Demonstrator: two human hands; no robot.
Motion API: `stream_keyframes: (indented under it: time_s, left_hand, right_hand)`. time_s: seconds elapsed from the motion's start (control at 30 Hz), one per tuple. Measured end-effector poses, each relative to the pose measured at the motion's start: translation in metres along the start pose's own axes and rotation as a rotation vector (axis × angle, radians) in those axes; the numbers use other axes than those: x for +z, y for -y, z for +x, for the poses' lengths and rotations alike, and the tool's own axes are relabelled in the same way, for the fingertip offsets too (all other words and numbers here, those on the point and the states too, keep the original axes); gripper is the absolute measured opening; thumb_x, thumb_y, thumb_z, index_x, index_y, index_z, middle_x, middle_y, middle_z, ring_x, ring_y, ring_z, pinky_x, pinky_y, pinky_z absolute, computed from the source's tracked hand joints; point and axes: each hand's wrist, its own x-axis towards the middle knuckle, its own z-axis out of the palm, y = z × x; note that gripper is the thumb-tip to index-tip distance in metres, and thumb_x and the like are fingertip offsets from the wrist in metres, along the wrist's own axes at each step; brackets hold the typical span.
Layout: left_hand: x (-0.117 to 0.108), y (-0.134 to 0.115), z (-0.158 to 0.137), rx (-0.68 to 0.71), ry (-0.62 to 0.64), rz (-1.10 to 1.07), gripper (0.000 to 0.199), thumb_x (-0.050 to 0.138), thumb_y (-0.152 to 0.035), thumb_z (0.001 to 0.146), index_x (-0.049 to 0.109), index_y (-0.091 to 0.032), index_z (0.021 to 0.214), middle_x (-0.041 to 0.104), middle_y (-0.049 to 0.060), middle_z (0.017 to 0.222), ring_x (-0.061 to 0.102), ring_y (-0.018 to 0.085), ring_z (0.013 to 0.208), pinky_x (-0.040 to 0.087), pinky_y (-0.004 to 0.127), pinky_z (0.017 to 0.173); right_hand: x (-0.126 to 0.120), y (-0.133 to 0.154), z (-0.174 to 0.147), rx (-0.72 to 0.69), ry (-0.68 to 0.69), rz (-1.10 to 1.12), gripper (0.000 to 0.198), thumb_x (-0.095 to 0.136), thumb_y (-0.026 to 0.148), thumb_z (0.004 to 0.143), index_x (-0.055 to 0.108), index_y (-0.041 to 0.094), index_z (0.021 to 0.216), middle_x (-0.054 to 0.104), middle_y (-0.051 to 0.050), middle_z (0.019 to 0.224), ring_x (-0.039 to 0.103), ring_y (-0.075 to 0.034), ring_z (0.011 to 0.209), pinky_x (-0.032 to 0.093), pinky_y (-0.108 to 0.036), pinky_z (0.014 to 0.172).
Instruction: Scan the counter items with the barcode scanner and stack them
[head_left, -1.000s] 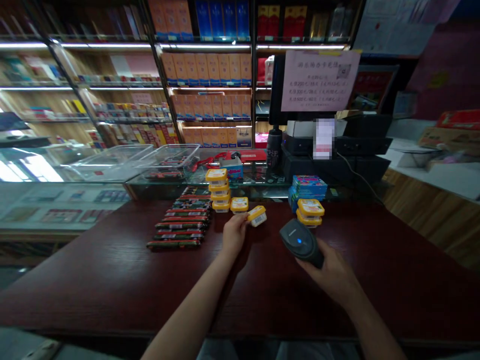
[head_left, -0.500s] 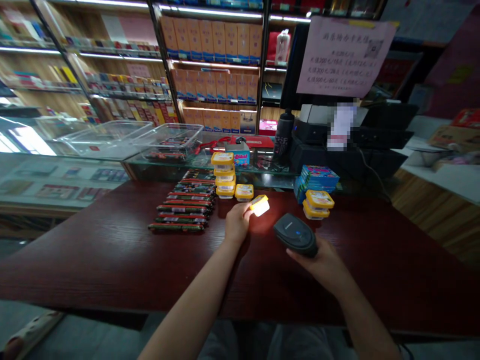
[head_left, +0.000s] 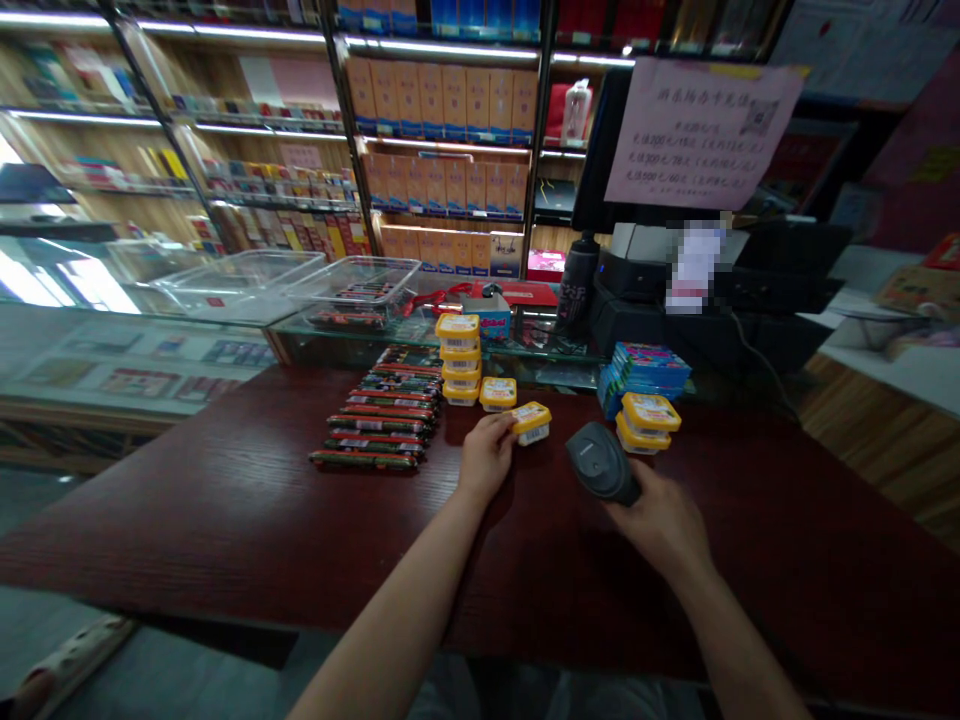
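Observation:
My left hand [head_left: 486, 456] grips a small plastic tub [head_left: 532, 424] with a yellow lid and a barcode on its side. Wrapped round the handle of a dark grey barcode scanner [head_left: 600, 461] is my right hand [head_left: 664, 516]; the scanner's head points toward the tub, a short gap apart. Behind the held tub sits a single similar tub [head_left: 498, 394], beside a stack of yellow-lidded tubs [head_left: 460, 360]. Two more stacked tubs [head_left: 649, 422] stand to the right of the scanner. A row of slim dark packets with red edges [head_left: 382, 424] lies to the left.
The dark red wooden table [head_left: 247, 520] meets a glass counter at the back. Blue boxes [head_left: 645, 370] are stacked behind the right tubs. A black bottle [head_left: 578, 282], a clear plastic bin [head_left: 360, 285] and a monitor with a pink sign [head_left: 697, 135] stand beyond.
The bright scanner light on the held tub has gone out. That tub is now more level and sits lower against the table. The scanner has turned slightly, and the camera view has shifted.

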Motion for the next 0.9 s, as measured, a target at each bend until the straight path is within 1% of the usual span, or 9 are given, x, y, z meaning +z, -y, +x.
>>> stream_keyframes:
  time_s: [0.07, 0.13, 0.2, 0.33, 0.47, 0.57, 0.67, 0.77, 0.9]
  left_hand:
    - [-0.003, -0.002, -0.001, 0.044, -0.008, 0.0, 0.025, 0.058, -0.009, 0.078, 0.066, -0.018, 0.101, 0.067, 0.007, 0.107, 0.063, 0.016, 0.1, 0.052, 0.032, 0.091]
    - [-0.009, -0.005, 0.0, 0.082, -0.023, 0.007, 0.025, 0.057, -0.011, 0.08, 0.065, -0.019, 0.102, 0.067, 0.007, 0.108, 0.063, 0.016, 0.101, 0.052, 0.032, 0.093]
    - [-0.014, -0.008, 0.005, 0.096, -0.052, 0.019, 0.025, 0.056, -0.012, 0.081, 0.065, -0.021, 0.103, 0.067, 0.006, 0.111, 0.062, 0.016, 0.103, 0.051, 0.034, 0.095]
    - [-0.023, -0.006, 0.027, 0.095, -0.112, 0.068, 0.026, 0.053, -0.011, 0.082, 0.065, -0.021, 0.104, 0.066, 0.007, 0.113, 0.062, 0.016, 0.105, 0.049, 0.036, 0.098]
    - [-0.024, 0.007, 0.058, 0.096, -0.034, 0.162, 0.03, 0.05, -0.01, 0.082, 0.065, -0.021, 0.106, 0.065, 0.007, 0.116, 0.061, 0.017, 0.107, 0.048, 0.038, 0.098]
    - [-0.023, 0.018, 0.07, 0.093, 0.036, 0.23, 0.031, 0.048, -0.01, 0.083, 0.065, -0.021, 0.106, 0.066, 0.007, 0.115, 0.061, 0.018, 0.106, 0.049, 0.037, 0.096]
    - [-0.025, 0.021, 0.07, 0.087, 0.067, 0.349, 0.032, 0.048, -0.011, 0.083, 0.065, -0.02, 0.108, 0.065, 0.007, 0.115, 0.061, 0.019, 0.103, 0.05, 0.036, 0.092]
    - [-0.025, 0.016, 0.066, 0.092, 0.069, 0.481, 0.03, 0.054, -0.019, 0.082, 0.064, -0.021, 0.11, 0.062, 0.007, 0.117, 0.058, 0.022, 0.104, 0.048, 0.038, 0.092]
    - [-0.024, 0.012, 0.067, 0.072, 0.079, 0.589, 0.024, 0.055, -0.021, 0.083, 0.066, -0.024, 0.103, 0.061, 0.007, 0.115, 0.055, 0.022, 0.103, 0.047, 0.037, 0.09]
  right_hand:
    - [0.007, -0.004, 0.002, -0.028, -0.057, -0.054, 0.028, 0.057, 0.035, 0.076, 0.062, 0.023, 0.101, 0.071, -0.005, 0.078, 0.065, -0.022, 0.068, 0.032, -0.027, 0.055]
    - [0.015, -0.008, 0.0, -0.06, -0.112, -0.09, 0.026, 0.055, 0.033, 0.076, 0.062, 0.022, 0.1, 0.071, -0.005, 0.08, 0.065, -0.022, 0.07, 0.033, -0.028, 0.056]
    - [0.021, -0.013, -0.002, -0.094, -0.139, -0.111, 0.026, 0.053, 0.033, 0.077, 0.061, 0.021, 0.099, 0.071, -0.006, 0.083, 0.065, -0.023, 0.071, 0.035, -0.029, 0.058]
    - [0.026, -0.019, -0.007, -0.135, -0.172, -0.078, 0.026, 0.05, 0.029, 0.077, 0.059, 0.021, 0.1, 0.07, -0.006, 0.088, 0.066, -0.023, 0.075, 0.039, -0.029, 0.06]
    - [0.024, -0.018, -0.009, -0.144, -0.153, -0.055, 0.025, 0.05, 0.03, 0.077, 0.058, 0.023, 0.1, 0.071, -0.004, 0.089, 0.066, -0.022, 0.074, 0.04, -0.029, 0.06]
    - [0.023, -0.017, -0.009, -0.145, -0.122, -0.041, 0.024, 0.051, 0.03, 0.077, 0.058, 0.023, 0.099, 0.071, -0.003, 0.089, 0.066, -0.022, 0.075, 0.041, -0.029, 0.061]
    - [0.022, -0.017, -0.009, -0.141, -0.11, -0.017, 0.025, 0.05, 0.03, 0.078, 0.058, 0.023, 0.101, 0.071, -0.003, 0.09, 0.066, -0.022, 0.077, 0.042, -0.03, 0.062]
    - [0.022, -0.016, -0.01, -0.154, -0.128, -0.015, 0.024, 0.048, 0.028, 0.078, 0.059, 0.022, 0.099, 0.071, -0.004, 0.088, 0.066, -0.022, 0.075, 0.042, -0.03, 0.063]
    - [0.023, -0.015, -0.01, -0.18, -0.14, -0.011, 0.022, 0.048, 0.028, 0.078, 0.059, 0.023, 0.096, 0.071, -0.004, 0.087, 0.066, -0.021, 0.074, 0.042, -0.029, 0.061]
